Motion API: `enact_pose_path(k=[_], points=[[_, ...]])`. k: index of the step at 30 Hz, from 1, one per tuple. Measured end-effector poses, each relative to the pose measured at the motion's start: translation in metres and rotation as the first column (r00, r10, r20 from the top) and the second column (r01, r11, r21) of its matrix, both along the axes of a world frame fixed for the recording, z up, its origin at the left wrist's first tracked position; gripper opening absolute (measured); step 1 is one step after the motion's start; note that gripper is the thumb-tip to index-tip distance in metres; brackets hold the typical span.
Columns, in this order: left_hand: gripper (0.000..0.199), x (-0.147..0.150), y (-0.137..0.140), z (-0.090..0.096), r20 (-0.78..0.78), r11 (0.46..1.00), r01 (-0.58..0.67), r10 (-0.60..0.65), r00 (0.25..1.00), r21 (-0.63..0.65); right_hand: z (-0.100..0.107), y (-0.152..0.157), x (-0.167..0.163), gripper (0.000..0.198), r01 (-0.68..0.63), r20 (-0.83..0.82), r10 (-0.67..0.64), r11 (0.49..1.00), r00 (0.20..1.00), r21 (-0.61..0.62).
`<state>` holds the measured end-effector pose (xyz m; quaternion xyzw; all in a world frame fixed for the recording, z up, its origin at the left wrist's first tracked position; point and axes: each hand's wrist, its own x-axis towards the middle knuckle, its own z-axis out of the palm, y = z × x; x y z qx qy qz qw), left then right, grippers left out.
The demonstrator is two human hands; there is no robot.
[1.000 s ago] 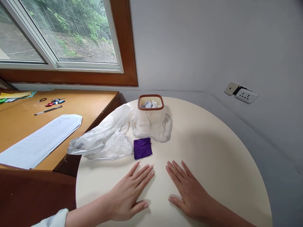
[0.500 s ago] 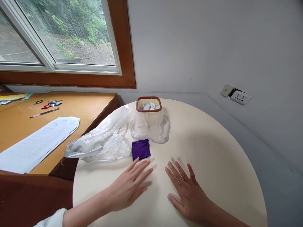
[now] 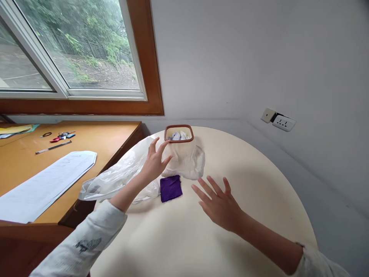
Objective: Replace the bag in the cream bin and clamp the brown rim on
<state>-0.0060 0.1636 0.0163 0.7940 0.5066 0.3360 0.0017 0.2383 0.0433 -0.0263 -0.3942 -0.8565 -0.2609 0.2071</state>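
My left hand (image 3: 154, 161) is open, fingers apart, in front of the brown-rimmed container (image 3: 178, 140) and over the edge of a crumpled white plastic bag (image 3: 123, 169). Crumpled white pieces (image 3: 179, 135) lie inside the container. Around its base sits a translucent plastic bag (image 3: 187, 161); I cannot tell whether it is joined to the container. A folded purple cloth (image 3: 171, 188) lies flat on the table, between my two hands. Above the tabletop, my right hand (image 3: 219, 202) is open with spread fingers and holds nothing.
The round cream table (image 3: 253, 184) stands against the white wall. To the left is a wooden desk (image 3: 115, 134) with paper sheets (image 3: 52, 184), a pen (image 3: 53, 147) and keys (image 3: 65, 134). A wall socket (image 3: 284, 122) is at the right.
My left hand has moved forward from beside the purple cloth to the container's front. My right hand has lifted and moved slightly forward. The view has tilted slightly upward.
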Motion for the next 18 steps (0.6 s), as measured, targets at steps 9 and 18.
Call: enact_pose_path(k=[9, 18], points=[[0.031, 0.018, 0.023, 0.003, 0.284, 0.996, 0.074, -0.059, 0.957, -0.043, 0.042, 0.049, -0.012, 0.053, -0.024, -0.126, 0.021, 1.000, 0.992, -0.018], [0.026, 0.045, 0.017, -0.003, 0.358, 0.996, 0.093, -0.080, 0.930, -0.018, 0.057, 0.109, -0.032, 0.042, 0.117, -0.303, -0.160, 0.981, 0.939, -0.154]])
